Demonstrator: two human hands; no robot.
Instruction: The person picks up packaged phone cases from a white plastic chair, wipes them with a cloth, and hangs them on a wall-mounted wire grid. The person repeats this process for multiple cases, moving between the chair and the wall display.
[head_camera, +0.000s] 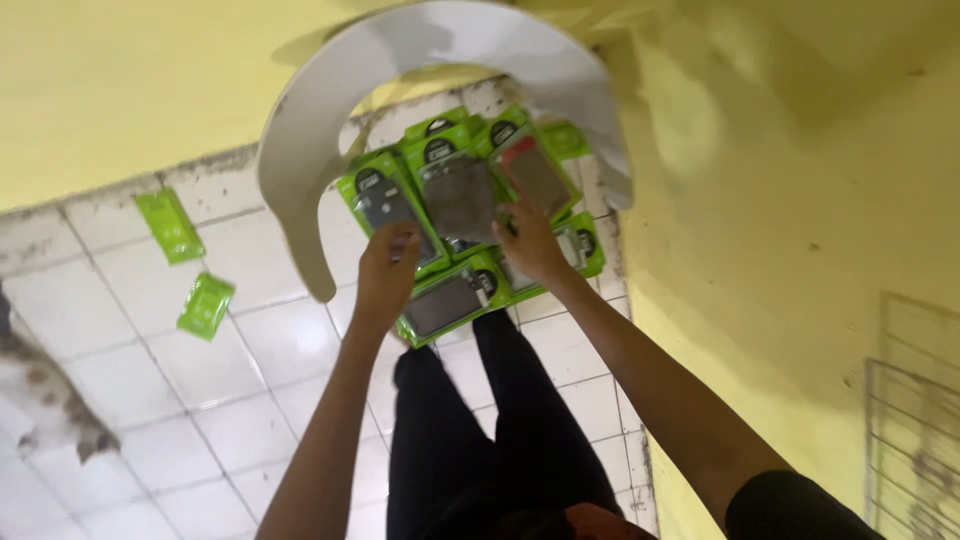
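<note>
Several flat green packages with dark grey panels (460, 195) lie fanned out on the white tiled floor (250, 350). My left hand (388, 268) has its fingers curled on the lower edge of the left green package (383, 203). My right hand (530, 245) rests with fingers spread on the pile, its fingertips at a package with a red corner (535, 172). Another green package (447, 303) lies between my wrists. My legs in black trousers (470, 430) stretch out under my arms.
A white curved plastic piece (300, 150) arches over the pile. Two loose green packets (170, 225) (205, 305) lie on the tiles to the left. Yellow walls (800, 200) close in behind and on the right, where a wire grid (915, 420) leans.
</note>
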